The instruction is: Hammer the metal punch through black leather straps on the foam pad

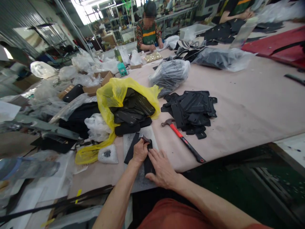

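My left hand (140,152) is closed around a short, shiny metal tool (145,138); its exact kind is hard to make out. The tool stands over a black strip (149,165) lying on a grey-white board (139,183). Pressing on the right side of this strip, my right hand (163,168) lies flat with its fingers stretched out. A second black strip (131,152) rests slantwise on the board, left of my left hand. To the right, a claw hammer (182,138) with a red and black handle lies on the table.
Black cut pieces form a pile (193,106) beyond the hammer. More dark pieces fill an open yellow plastic bag (105,95) behind the board. A small white bag (108,155) sits to the left. Across the table (238,111), a co-worker (149,31) handles something small.
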